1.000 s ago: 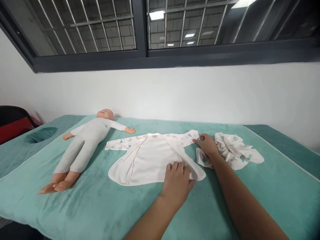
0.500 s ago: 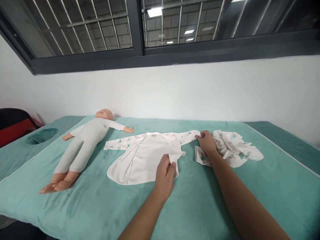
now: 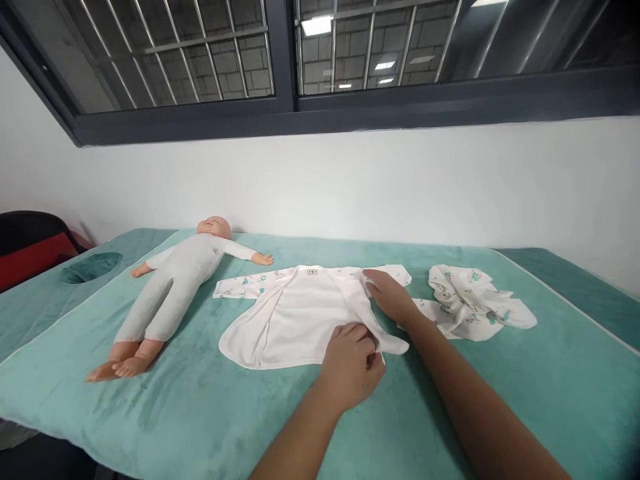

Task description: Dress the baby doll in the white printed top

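A white baby top with green prints on its sleeves lies spread open on the teal blanket. My left hand is closed, pinching the top's lower right hem. My right hand lies flat with fingers stretched on the top's right front panel, below the right sleeve. A baby doll in a pale grey suit lies on its back to the left of the top, arms out.
A crumpled printed garment lies right of my right hand. The blanket covers a bed against a white wall under a dark barred window. A dark hollow and a red-and-black object sit at the far left.
My right hand left the sleeve end and moved left onto the top's front panel. My left hand drew the hem rightward, spreading the right flap out again.
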Available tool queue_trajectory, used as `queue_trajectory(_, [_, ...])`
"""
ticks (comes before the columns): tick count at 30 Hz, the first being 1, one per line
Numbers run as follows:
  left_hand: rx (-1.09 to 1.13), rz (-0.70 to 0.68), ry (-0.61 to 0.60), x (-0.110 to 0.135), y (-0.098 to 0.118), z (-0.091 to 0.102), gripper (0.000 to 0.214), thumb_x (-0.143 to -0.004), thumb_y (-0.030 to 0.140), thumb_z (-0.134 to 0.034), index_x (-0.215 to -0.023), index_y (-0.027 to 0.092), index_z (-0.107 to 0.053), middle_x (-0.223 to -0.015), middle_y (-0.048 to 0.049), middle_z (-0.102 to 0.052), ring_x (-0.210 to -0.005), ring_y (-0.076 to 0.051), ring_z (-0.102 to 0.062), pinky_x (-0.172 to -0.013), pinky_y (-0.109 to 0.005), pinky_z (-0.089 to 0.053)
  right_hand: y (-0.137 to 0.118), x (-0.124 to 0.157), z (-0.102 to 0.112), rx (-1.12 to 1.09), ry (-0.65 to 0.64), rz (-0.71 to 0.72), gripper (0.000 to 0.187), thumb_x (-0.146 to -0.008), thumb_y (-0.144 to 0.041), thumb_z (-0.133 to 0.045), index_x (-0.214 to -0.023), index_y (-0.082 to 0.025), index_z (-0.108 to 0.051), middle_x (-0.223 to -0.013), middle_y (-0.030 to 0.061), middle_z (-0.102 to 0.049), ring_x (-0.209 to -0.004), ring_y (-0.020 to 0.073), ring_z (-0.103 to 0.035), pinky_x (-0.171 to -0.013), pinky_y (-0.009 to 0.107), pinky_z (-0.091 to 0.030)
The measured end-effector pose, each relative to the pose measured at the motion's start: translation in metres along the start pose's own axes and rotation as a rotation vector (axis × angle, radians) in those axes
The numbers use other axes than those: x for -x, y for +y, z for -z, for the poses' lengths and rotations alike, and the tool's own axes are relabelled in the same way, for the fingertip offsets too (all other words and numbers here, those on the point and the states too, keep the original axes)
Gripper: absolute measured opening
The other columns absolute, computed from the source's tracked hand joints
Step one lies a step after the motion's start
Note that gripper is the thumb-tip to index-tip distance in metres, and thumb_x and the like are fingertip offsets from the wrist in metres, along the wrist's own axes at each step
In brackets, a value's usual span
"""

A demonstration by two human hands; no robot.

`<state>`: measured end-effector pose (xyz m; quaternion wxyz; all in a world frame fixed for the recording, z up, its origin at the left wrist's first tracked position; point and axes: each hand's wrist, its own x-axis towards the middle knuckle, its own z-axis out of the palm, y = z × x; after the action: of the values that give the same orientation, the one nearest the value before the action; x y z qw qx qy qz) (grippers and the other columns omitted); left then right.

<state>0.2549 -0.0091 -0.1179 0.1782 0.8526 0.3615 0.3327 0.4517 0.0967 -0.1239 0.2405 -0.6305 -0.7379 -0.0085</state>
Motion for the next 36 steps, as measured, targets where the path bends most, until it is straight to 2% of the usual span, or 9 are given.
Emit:
queue_trajectory(4, [0.028, -0.029, 0.002, 0.001, -0.002, -0.001, 0.027, -0.089, 0.026, -0.051, -0.065, 0.018, -0.057, -0.093, -0.0016, -0.068, -0.096, -0.017, -0.058, -0.086, -0.036, -0.041, -0.003, -0.002, -0.011, 0.075, -0.145, 0.033, 0.043, -0.095, -0.035, -0.035, -0.133, -0.022, -0.052, -0.145, 0.0047, -0.046, -0.136, 0.0208, -0.039, -0.115, 0.043, -0.027])
queue_trajectory(12, [0.095, 0.057, -0.044, 0.001, -0.001, 0.006, 0.036, -0.095, 0.032, -0.044, -0.064, 0.018, -0.055, -0.068, -0.0001, -0.064, -0.074, -0.014, -0.059, -0.077, -0.029, -0.042, 0.047, -0.003, 0.006, 0.159, -0.129, -0.325, 0.056, -0.095, -0.043, -0.031, -0.136, -0.009, -0.046, -0.151, 0.0218, -0.031, -0.141, 0.0369, -0.027, -0.106, 0.068, -0.023])
queue_trajectory(15, [0.187, 0.124, -0.094, 0.001, 0.001, 0.012, 0.040, -0.095, 0.031, -0.042, -0.060, 0.018, -0.055, -0.062, 0.0014, -0.064, -0.067, -0.013, -0.058, -0.074, -0.027, -0.042, 0.041, -0.001, 0.013, 0.130, -0.068, -0.342, 0.053, -0.093, -0.041, -0.035, -0.130, -0.007, -0.051, -0.147, 0.0248, -0.037, -0.140, 0.0369, -0.029, -0.106, 0.063, -0.027])
queue_trajectory(18, [0.257, 0.131, -0.152, 0.002, 0.002, 0.014, 0.042, -0.095, 0.030, -0.042, -0.056, 0.019, -0.053, -0.059, 0.0034, -0.066, -0.064, -0.012, -0.057, -0.078, -0.026, -0.042, 0.018, 0.001, 0.020, 0.075, 0.021, -0.287, 0.045, -0.094, -0.040, -0.034, -0.124, -0.013, -0.055, -0.141, 0.0171, -0.047, -0.134, 0.0276, -0.039, -0.110, 0.047, -0.032])
queue_trajectory(22, [0.202, 0.153, -0.167, 0.002, 0.003, 0.014, 0.037, -0.093, 0.031, -0.046, -0.059, 0.019, -0.055, -0.060, 0.0032, -0.063, -0.064, -0.012, -0.056, -0.074, -0.027, -0.043, -0.019, 0.003, 0.016, -0.152, 0.109, -0.250, 0.038, -0.094, -0.046, -0.036, -0.111, -0.020, -0.058, -0.117, 0.0095, -0.062, -0.103, 0.0201, -0.059, -0.092, 0.033, -0.045])
queue_trajectory(25, [0.130, 0.128, -0.156, 0.001, 0.007, 0.013, 0.019, -0.088, 0.034, -0.056, -0.103, 0.024, -0.062, -0.090, 0.0013, -0.069, -0.082, -0.016, -0.060, -0.079, -0.030, -0.045, -0.036, 0.004, 0.006, -0.345, 0.044, -0.285, 0.031, -0.086, -0.047, -0.050, -0.098, -0.021, -0.061, -0.096, 0.0064, -0.066, -0.084, 0.0196, -0.060, -0.080, 0.033, -0.045])
queue_trajectory(28, [-0.048, 0.018, -0.194, 0.001, 0.012, 0.009, 0.065, -0.082, 0.047, -0.063, -0.139, 0.029, -0.038, -0.113, -0.0046, -0.063, -0.099, -0.024, -0.058, -0.085, -0.040, -0.047, -0.038, 0.005, -0.001, -0.404, -0.039, -0.283, 0.027, -0.081, -0.046, -0.057, -0.095, -0.023, -0.062, -0.080, 0.0012, -0.065, -0.075, 0.0175, -0.059, -0.071, 0.030, -0.044])
queue_trajectory(30, [-0.144, -0.040, -0.206, 0.001, 0.014, 0.006, 0.061, -0.083, 0.048, -0.060, -0.138, 0.031, -0.039, -0.114, -0.0049, -0.062, -0.103, -0.026, -0.057, -0.085, -0.044, -0.047, -0.035, 0.005, -0.003, -0.448, -0.061, -0.275, 0.024, -0.078, -0.044, -0.061, -0.092, -0.024, -0.061, -0.075, -0.0010, -0.063, -0.072, 0.0162, -0.058, -0.069, 0.028, -0.043])
queue_trajectory(36, [-0.192, -0.088, -0.088, 0.006, 0.009, 0.000, 0.027, -0.083, 0.016, -0.048, -0.108, 0.022, -0.056, -0.094, -0.0030, -0.065, -0.085, -0.020, -0.060, -0.075, -0.035, -0.049, -0.028, 0.003, -0.010, -0.603, -0.036, -0.254, 0.021, -0.074, -0.034, -0.059, -0.091, -0.022, -0.055, -0.086, 0.0001, -0.063, -0.072, 0.0129, -0.058, -0.072, 0.028, -0.047])
